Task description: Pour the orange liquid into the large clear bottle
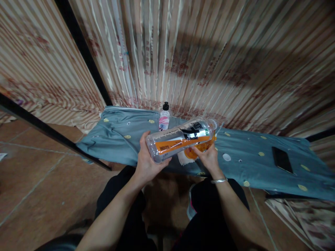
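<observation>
My left hand (148,160) is wrapped round the base of a large clear plastic bottle (170,139) with an orange and silver label. The bottle lies tilted, its neck pointing right and slightly up. Under its neck end, my right hand (209,158) is closed on an orange see-through container (190,153), mostly hidden behind the bottle and the fingers. A thin pale stick (222,126) juts out near the bottle's mouth. Below the bottle lies a piece of white tissue (185,159). Just behind stands a small clear bottle (164,118) with a pink label and black cap.
A blue-grey patterned cloth (120,122) covers the narrow table. On it, to the right, are a white round disc (226,157) and a black phone (282,159). A striped curtain (167,52) hangs behind, and a dark metal pole (83,52) rises at left.
</observation>
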`<state>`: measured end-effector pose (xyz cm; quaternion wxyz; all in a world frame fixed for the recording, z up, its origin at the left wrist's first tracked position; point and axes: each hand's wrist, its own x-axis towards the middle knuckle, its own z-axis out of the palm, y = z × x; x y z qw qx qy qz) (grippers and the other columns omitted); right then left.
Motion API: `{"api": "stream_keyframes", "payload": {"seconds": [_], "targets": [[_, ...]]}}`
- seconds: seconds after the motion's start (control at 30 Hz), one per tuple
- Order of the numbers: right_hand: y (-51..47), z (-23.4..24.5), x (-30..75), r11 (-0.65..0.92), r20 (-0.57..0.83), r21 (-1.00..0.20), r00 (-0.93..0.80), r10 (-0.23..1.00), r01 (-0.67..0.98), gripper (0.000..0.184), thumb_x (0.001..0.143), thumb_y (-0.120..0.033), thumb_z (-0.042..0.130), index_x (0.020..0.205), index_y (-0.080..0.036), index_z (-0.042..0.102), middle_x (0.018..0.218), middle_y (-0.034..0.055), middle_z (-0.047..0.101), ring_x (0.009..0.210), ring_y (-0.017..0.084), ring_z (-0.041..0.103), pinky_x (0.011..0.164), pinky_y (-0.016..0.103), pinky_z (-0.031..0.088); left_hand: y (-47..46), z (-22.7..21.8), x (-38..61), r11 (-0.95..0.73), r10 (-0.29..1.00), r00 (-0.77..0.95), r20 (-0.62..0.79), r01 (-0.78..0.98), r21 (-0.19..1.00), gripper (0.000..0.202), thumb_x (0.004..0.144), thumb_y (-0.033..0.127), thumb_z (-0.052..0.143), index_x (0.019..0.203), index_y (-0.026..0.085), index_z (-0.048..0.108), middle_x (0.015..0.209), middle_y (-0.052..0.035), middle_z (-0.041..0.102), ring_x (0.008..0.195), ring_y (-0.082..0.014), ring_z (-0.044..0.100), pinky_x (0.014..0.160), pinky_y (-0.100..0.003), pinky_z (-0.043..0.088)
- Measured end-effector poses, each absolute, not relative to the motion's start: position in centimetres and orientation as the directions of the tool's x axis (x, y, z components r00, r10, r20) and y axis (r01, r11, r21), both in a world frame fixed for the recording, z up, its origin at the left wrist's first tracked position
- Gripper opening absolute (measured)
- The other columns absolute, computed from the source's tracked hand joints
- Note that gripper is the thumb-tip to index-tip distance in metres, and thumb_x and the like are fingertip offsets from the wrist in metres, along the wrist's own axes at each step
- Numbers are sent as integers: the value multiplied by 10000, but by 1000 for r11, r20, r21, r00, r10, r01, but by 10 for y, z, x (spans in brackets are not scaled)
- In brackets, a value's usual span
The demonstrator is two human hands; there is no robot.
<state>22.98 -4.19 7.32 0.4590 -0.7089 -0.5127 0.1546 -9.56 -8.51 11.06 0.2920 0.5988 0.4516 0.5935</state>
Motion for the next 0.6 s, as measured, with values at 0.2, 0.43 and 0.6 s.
{"api": "stream_keyframes", "payload": {"seconds": [0.2,0.43,0.6], "targets": [[-43,75,229,-66,246,-807,436,866,587,1294,620,-1017,983,1544,-155,705,1420,341,924,1331,586,898,1175,755,735,-85,113,-95,-430,883,-102,459,219,876,1286,742,434,1177,1768,409,402,1393,-34,834,1222,-372,937,1144,-591,789],[-43,75,229,-5,291,-809,408,865,588,1218,655,-1049,976,1493,-200,730,1405,294,940,1304,551,915,1145,706,757,-86,114,-96,-422,881,-121,457,235,876,1287,712,469,1185,1753,409,430,1344,-33,843,1157,-391,949,1076,-596,815],[-43,75,229,-12,276,-810,399,874,586,1281,664,-1045,977,1561,-170,710,1435,307,927,1339,546,903,1169,708,749,-86,113,-97,-419,882,-132,453,222,880,1284,703,472,1199,1754,430,461,1359,-39,840,1187,-383,937,1102,-600,810]]}}
